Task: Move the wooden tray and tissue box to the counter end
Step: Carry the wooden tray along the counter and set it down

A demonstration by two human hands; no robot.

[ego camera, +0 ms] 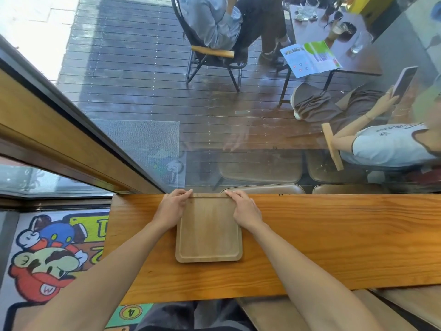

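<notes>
A light wooden tray (209, 235) with a raised rim lies flat on the long wooden counter (334, 240), near the counter's left end and against the window glass. My left hand (172, 209) grips the tray's far left corner. My right hand (243, 207) holds its far right corner. Both hands have fingers curled over the far rim. No tissue box is in view.
A glass window (214, 115) rises right behind the counter; people sit at a table outside on a dark deck. The counter's left end (112, 225) stops above a cartoon floor mat (52, 254). Brown stool seats (274, 311) stand below the near edge.
</notes>
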